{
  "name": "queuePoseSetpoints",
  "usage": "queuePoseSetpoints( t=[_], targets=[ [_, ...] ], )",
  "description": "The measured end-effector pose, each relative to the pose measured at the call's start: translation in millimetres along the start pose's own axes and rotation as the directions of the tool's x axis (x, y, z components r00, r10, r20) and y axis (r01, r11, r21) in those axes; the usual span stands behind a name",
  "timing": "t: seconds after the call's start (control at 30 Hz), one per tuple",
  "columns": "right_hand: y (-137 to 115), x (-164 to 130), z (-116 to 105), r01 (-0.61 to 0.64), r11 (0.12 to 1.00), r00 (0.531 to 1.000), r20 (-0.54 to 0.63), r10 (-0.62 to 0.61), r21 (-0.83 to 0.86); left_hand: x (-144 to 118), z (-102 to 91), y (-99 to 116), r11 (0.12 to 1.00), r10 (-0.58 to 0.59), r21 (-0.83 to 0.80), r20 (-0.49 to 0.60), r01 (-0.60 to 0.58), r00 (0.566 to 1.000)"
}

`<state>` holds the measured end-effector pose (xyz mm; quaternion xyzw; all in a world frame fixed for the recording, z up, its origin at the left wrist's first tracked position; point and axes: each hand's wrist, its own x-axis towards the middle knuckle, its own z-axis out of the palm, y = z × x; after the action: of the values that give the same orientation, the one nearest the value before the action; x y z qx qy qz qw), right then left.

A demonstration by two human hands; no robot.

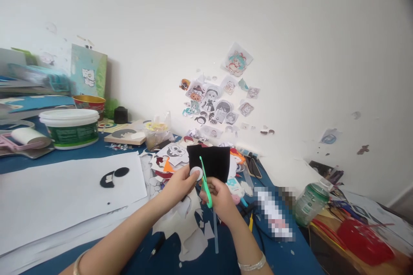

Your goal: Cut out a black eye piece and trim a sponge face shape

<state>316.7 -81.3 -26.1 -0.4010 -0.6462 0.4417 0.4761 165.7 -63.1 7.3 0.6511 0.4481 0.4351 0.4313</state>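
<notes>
My left hand pinches a sheet of black paper together with a small white paper disc, the thumb lying on the disc. In my right hand is a pair of green scissors, its fingers wrapped round the handles. The scissor blades point up and lie against the black sheet, just right of the disc. Whether they are parted I cannot make out. Below both hands lie cut white paper scraps. On the left, a large white sheet carries black cut-out shapes.
A white-lidded green tub stands at the left, near a red and gold bowl. Drawn paper cut-outs cover the wall. A phone and cables lie at the right. Beyond the table edge are a plastic jar and a red bag-like object.
</notes>
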Motion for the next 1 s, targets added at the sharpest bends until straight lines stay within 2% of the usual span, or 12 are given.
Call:
queuePoseSetpoints(
  t=[0.17,0.33,0.57,0.8,0.9,1.0],
  targets=[
    [-2,-1,-2,-0.027,0.999,0.999,-0.019,0.027,-0.042,1,-3.0,-1,1.0,0.009,0.02,0.009,-0.009,1.0],
    [-6,-1,-4,-0.074,0.996,0.997,-0.006,0.074,-0.052,1,-5.1,-1,0.998,0.018,0.063,0.061,-0.022,0.998],
    [-4,-2,-7,-0.035,0.997,0.999,0.025,0.037,-0.075,3,-6.9,-8,0.994,0.028,0.102,0.109,-0.039,0.994],
    [-7,-3,-9,-0.042,0.992,0.999,0.029,0.046,-0.118,-1,-14.1,2,0.999,-0.024,0.029,0.23,0.018,0.973],
    [-8,-3,-9,-0.046,0.99,0.998,0.027,0.05,-0.135,-1,-15.8,4,0.998,-0.053,0.029,0.244,0.047,0.968],
    [-6,-3,-10,-0.053,0.991,0.998,0.032,0.057,-0.122,1,-14.6,1,0.999,-0.019,-0.028,0.253,0.027,0.967]
  ],
)
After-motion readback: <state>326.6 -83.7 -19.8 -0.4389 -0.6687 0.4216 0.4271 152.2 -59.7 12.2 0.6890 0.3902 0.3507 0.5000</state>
